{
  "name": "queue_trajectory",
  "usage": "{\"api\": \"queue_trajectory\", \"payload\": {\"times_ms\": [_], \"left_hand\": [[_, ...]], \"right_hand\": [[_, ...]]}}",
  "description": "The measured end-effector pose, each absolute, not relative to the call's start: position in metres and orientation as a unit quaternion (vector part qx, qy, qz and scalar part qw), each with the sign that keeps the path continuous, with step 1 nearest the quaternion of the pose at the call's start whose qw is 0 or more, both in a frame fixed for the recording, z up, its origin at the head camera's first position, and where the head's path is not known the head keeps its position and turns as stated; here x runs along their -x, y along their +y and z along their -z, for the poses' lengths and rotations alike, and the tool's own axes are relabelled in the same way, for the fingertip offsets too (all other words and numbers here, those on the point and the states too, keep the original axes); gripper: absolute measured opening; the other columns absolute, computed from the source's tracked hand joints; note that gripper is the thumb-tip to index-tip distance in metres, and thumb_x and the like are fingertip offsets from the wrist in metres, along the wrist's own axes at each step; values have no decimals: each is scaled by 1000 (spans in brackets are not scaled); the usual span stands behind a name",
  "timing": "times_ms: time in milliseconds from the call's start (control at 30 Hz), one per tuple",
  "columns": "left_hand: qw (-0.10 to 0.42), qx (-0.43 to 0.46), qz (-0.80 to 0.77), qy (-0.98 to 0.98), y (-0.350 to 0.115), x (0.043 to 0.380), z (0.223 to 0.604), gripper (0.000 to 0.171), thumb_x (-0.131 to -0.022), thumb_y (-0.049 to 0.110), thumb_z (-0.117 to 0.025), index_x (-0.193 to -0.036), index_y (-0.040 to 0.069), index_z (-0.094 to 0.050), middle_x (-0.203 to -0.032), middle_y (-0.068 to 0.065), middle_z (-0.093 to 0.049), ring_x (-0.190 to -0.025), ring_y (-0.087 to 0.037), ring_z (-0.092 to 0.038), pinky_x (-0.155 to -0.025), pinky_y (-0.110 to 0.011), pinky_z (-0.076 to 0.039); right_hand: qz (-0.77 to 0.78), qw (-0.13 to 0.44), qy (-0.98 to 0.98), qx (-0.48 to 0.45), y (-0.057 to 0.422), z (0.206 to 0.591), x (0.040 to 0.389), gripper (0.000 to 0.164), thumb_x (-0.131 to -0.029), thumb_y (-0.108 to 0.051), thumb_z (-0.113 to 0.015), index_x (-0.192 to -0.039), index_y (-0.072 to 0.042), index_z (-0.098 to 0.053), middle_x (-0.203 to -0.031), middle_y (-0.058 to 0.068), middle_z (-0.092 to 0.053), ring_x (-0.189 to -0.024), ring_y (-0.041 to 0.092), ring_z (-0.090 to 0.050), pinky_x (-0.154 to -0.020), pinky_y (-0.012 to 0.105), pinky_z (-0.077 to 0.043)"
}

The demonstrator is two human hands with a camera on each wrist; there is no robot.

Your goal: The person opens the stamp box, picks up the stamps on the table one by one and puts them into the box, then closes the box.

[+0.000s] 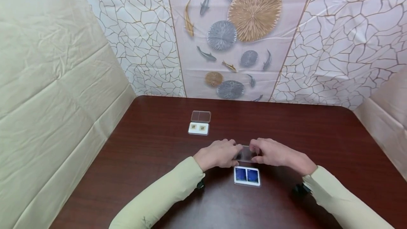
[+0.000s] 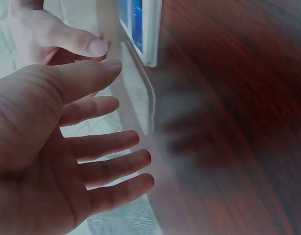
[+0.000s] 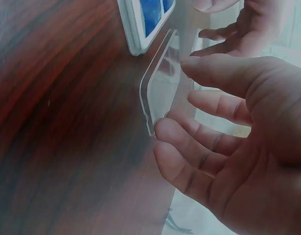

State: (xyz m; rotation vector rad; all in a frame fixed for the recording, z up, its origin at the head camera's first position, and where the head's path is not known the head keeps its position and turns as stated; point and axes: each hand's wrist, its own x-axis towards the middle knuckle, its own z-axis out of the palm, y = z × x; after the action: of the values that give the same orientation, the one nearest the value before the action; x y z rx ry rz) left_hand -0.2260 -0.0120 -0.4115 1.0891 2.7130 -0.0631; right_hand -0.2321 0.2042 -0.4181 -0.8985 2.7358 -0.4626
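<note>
A clear plastic cover (image 1: pixel 245 154) lies flat on the table just beyond a small white holder (image 1: pixel 247 183) that shows two dark blue stamp-like pictures. From the left, my left hand (image 1: pixel 220 153) reaches over the cover's side. Its fingers are spread and nearly straight in the left wrist view, with the thumb (image 2: pixel 104 71) close by the cover's edge. On the opposite side is my right hand (image 1: pixel 277 153), fingers loosely bent. In the right wrist view, its fingertips (image 3: pixel 165 129) are right at the cover's corner. Neither hand grips the cover.
Farther back and left stands a second white holder (image 1: pixel 198 133) with two small beige pictures, and a clear cover (image 1: pixel 200 116) lies behind it. The brown table (image 1: pixel 152 172) ends at a patterned cloth backdrop (image 1: pixel 149 45). Pale cloth (image 1: pixel 57 80) hangs along the left side.
</note>
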Motion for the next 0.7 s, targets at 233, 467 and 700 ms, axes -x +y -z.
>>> {"api": "queue_trajectory", "payload": {"times_ms": [233,467,700], "left_hand": [[109,-357,24,927,-6,238,416,44,-91,45,-66,-127,21,-56,-110,-2,-61,-92,-18,-60,-69,-33,-50],[103,-347,22,932,-4,245,418,44,-90,47,-67,-125,23,-57,-112,-1,-59,-98,-19,-57,-72,-33,-50],[100,-338,14,936,-2,248,422,53,-86,51,-70,-129,24,-56,-122,0,-56,-105,-19,-53,-77,-33,-51]], "right_hand": [[136,140,941,277,204,419,238,32,-83,-28,-78,-106,-16,-59,-89,2,-56,-72,13,-50,-63,28,-42],[115,153,950,246,203,422,242,48,-80,-37,-80,-117,-18,-56,-96,4,-53,-74,16,-51,-63,31,-43],[105,169,951,239,203,424,244,64,-77,-45,-81,-128,-17,-52,-104,8,-51,-74,17,-53,-64,33,-44]]}}
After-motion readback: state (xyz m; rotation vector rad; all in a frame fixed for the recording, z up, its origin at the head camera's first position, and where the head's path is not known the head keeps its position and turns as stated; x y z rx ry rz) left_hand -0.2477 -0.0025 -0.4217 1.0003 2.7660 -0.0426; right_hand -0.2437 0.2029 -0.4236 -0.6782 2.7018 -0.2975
